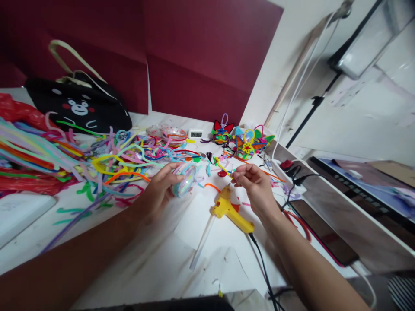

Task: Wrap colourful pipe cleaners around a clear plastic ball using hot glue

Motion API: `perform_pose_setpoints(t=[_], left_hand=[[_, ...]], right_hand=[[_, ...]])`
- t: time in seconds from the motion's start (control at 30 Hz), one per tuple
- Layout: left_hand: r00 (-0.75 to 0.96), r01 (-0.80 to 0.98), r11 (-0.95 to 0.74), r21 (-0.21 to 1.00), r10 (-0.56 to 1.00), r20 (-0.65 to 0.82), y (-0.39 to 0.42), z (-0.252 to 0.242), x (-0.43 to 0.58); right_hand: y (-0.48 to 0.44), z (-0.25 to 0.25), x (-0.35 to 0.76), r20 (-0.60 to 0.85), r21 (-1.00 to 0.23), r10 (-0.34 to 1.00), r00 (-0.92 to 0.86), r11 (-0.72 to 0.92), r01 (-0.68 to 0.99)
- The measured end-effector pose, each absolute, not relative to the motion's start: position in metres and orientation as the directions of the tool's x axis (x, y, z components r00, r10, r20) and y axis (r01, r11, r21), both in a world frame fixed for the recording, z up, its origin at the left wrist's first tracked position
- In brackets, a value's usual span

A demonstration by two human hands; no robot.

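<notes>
My left hand (164, 183) is wrapped round a rounded bundle of pastel pipe cleaners (184, 180), mostly pale blue, pink and yellow. Thumb and fingers pressed together, my right hand (254, 185) hovers just above the nozzle of a yellow glue gun (231, 209). A thin yellow strip (223, 167) reaches its fingertips, but whether they hold it or something smaller I cannot make out. The glue gun lies on the white table with a clear glue stick (202, 242) projecting from its back.
Loose coloured pipe cleaners (119, 162) cover the table's left side, before a black bag (79, 106). Finished pipe-cleaner animal heads (248, 144) and a small digital clock (195, 134) stand at the back. A phone (324, 231) lies right, near the glue gun's black cord (263, 259).
</notes>
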State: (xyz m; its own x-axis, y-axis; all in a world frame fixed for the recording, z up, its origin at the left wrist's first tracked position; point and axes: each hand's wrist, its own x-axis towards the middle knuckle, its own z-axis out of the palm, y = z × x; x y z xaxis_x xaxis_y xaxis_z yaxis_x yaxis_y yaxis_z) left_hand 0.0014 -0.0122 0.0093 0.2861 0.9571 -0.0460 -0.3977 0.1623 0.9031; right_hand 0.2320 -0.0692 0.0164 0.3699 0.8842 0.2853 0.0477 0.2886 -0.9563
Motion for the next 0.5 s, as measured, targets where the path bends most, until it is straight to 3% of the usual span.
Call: perform_pose_setpoints(t=[0.13,0.27,0.5], left_hand=[[0.218,-0.506,0.134,0.852,0.976,-0.024,-0.006,0.007,0.001],[0.139,-0.568,0.085,0.819,0.99,-0.006,-0.003,0.009,-0.001],[0.04,-0.693,-0.028,0.721,0.996,0.078,0.002,0.019,-0.004]], right_hand=[[-0.061,0.009,0.24,0.337,-0.916,0.908,0.248,0.256,0.308],[-0.048,0.009,0.242,0.294,-0.846,0.951,0.093,0.214,0.489],[-0.026,0.027,0.225,0.182,-0.614,0.972,-0.146,0.228,0.755]])
